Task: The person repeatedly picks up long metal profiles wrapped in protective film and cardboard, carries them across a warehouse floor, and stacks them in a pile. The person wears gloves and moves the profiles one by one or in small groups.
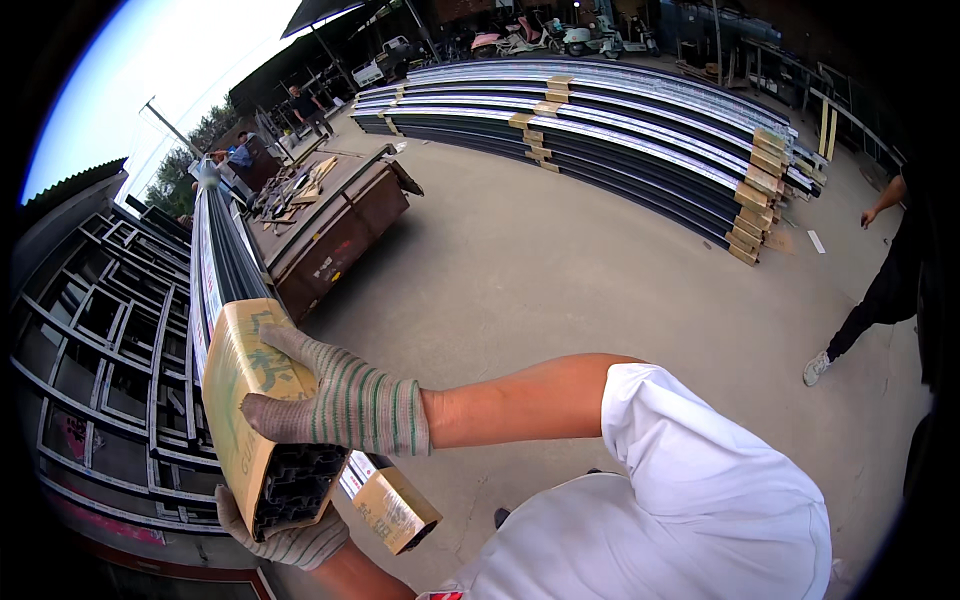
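Observation:
A long bundle of dark profiles (pixel 300 482), wrapped at its near end in brown cardboard (pixel 236 425), runs away from me to the upper left. Its open end shows the black hollow sections. My right hand (pixel 345 398), in a grey knitted glove with green stripes, grips the cardboard from above and the right side. From underneath, my left hand (pixel 290 540), gloved alike, holds the near end; part of its fingers is hidden behind the bundle. Just to the right and lower is a second cardboard-wrapped bundle end (pixel 395 508), which neither hand touches.
Left of the bundle stand welded metal frames (pixel 110 350). A rusty flatbed cart (pixel 340 240) carrying scraps lies ahead. A long stack of wrapped profiles (pixel 600 130) spans the far side. A person (pixel 880 270) walks at the right; other people (pixel 308 108) are far left.

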`<state>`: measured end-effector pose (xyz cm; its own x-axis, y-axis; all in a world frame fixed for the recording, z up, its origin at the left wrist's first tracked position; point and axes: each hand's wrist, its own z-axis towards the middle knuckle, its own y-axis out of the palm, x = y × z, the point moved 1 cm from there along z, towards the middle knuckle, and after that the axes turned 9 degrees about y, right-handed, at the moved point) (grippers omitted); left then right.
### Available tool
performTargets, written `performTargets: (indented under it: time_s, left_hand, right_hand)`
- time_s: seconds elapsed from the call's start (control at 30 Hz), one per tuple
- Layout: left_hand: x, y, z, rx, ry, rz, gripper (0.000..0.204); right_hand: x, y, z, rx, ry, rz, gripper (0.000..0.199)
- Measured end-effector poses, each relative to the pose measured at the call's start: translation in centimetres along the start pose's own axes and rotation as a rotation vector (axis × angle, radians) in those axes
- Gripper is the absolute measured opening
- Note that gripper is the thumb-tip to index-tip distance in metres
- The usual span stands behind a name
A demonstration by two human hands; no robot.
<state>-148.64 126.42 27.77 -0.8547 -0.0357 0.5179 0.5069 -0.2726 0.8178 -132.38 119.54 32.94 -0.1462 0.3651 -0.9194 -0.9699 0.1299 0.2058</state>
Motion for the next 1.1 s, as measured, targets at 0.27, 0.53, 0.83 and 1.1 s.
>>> performTargets:
  time_s: [0.27,0.53,0.83,1.1]
  left_hand:
    - [-9.9,12.6,-2.6,-0.031,0.235,0.119,0.046]
    - [-25.0,22.2,-4.9,-0.219,-0.122,-0.222,0.05]
    - [-41.7,35.4,-9.1,-0.199,-0.149,0.043,0.06]
    - [-55.8,47.9,-19.9,-0.306,-0.447,-0.057,0.063]
  right_hand:
    - [-7.9,-13.9,-1.2,0.068,-0.096,0.155,0.085]
    - [-13.3,-30.6,-3.7,0.168,0.014,0.086,0.089]
    - [-21.2,-51.4,-7.7,0.278,0.058,0.076,0.086]
    - [-26.6,-71.2,-16.9,0.343,0.171,-0.074,0.098]
